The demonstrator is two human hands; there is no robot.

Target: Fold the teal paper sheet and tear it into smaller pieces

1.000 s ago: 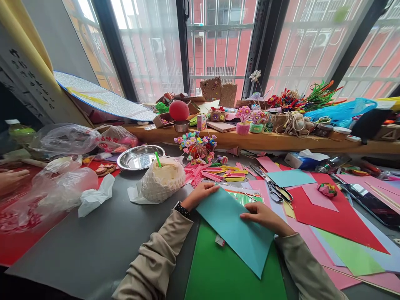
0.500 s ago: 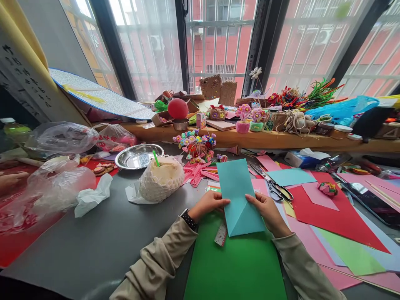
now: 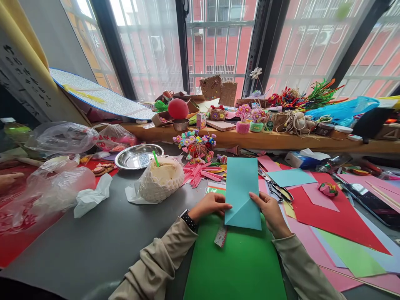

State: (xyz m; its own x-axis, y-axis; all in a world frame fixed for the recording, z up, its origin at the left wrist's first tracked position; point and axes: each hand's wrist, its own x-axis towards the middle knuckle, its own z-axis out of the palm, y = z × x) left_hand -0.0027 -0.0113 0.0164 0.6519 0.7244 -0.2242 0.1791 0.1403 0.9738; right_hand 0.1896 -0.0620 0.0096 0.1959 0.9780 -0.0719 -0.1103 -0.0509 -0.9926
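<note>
Both the left hand [image 3: 206, 209] and right hand [image 3: 273, 213] pinch a folded turquoise sheet [image 3: 241, 183] in their fingers [image 3: 256, 199].

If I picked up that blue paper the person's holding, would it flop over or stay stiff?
The blue paper would probably stay stiffish: its upper part looks flat beyond the hands. It's likely light, since the left hand and right hand pinch it near its edges. Its lower end might spring open a little, because a slanting fold line shows there.
</note>
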